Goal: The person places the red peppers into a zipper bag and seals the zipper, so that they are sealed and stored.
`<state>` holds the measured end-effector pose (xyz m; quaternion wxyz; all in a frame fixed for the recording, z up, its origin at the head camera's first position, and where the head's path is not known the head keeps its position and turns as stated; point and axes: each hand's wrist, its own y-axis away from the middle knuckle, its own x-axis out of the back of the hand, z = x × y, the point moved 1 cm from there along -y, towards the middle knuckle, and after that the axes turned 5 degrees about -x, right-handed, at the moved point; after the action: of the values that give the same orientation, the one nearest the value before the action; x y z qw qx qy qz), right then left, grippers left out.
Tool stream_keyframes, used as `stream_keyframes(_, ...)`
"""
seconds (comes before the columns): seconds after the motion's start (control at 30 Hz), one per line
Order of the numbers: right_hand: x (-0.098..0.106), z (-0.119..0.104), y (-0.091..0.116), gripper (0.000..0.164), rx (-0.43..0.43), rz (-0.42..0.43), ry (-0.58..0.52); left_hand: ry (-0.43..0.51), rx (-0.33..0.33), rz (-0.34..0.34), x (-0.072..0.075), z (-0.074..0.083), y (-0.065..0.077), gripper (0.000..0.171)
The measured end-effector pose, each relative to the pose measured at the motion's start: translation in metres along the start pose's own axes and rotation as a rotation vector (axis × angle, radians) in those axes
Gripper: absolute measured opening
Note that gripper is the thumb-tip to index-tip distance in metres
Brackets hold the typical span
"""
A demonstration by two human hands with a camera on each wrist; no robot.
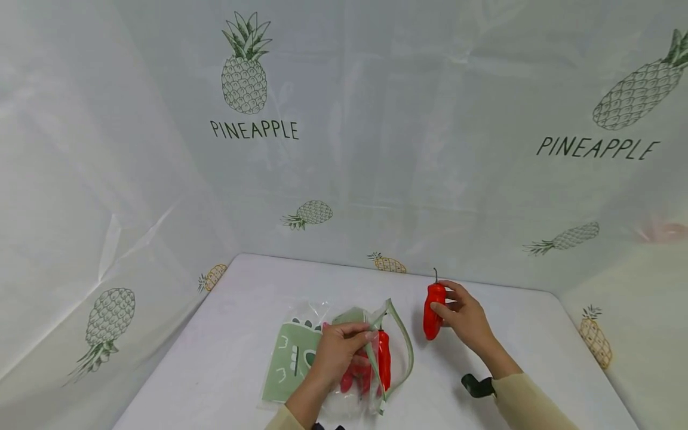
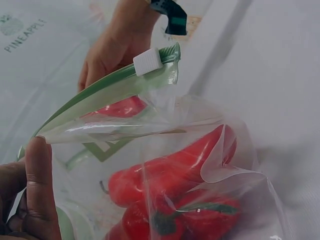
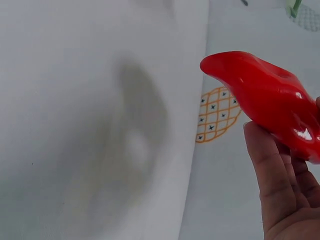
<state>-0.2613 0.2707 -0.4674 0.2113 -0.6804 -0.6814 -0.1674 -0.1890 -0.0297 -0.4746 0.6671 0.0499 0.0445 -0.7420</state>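
My right hand (image 1: 466,316) grips a glossy red chili pepper (image 1: 433,312) just above the table, its thin dark stem pointing up. In the right wrist view, the thumb and fingers pinch the side of that pepper (image 3: 260,92). My left hand (image 1: 340,352) pinches the rim of a clear zip bag (image 1: 411,358) beside its green zip strip. The bag's mouth gapes toward the right. A white slider (image 2: 148,62) sits near one end of the strip. Several red peppers (image 2: 170,172) lie inside the bag, seen through the plastic; another red pepper (image 1: 384,361) shows by the mouth.
Left of the bag lies a flat green pack (image 1: 285,364) with a white cartoon face, partly under my left hand. The white table (image 1: 215,358) meets pale curtains (image 1: 376,179) printed with pineapples at the back and sides.
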Motion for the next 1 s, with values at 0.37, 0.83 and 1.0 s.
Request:
stream_keyframes(0.37,-0.004,-0.018,0.017,0.061,-0.026,0.048,-0.015,-0.021,-0.017,0.008,0.000,0.005,-0.001,0.026)
stream_keyframes(0.83,-0.021,-0.032,0.034,0.057,0.029,0.038,-0.151,0.003,-0.033,-0.012,0.000,0.007,-0.003,0.028)
stream_keyframes(1.0,-0.030,-0.037,0.041,0.056,0.017,0.034,-0.201,0.020,-0.036,-0.007,0.000,0.007,-0.004,0.028)
